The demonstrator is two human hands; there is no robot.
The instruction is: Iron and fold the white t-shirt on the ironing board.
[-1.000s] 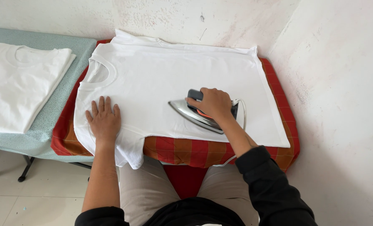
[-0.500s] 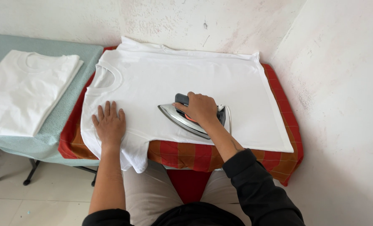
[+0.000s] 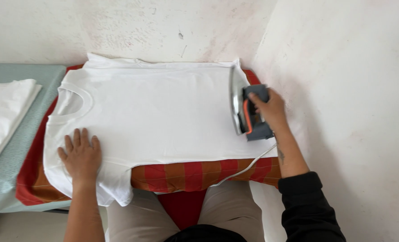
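White cotton T-shirt lies flat on red-orange checked cloth against the plaster wall. My left hand presses it, fingers spread; my right hand grips the grey-orange iron upright at its right edge.

Red-and-orange checked board under white T-shirt and upended iron

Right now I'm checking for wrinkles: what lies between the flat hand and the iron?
In the head view, only smooth white t-shirt lies between the left hand and the iron, which the right hand grips.
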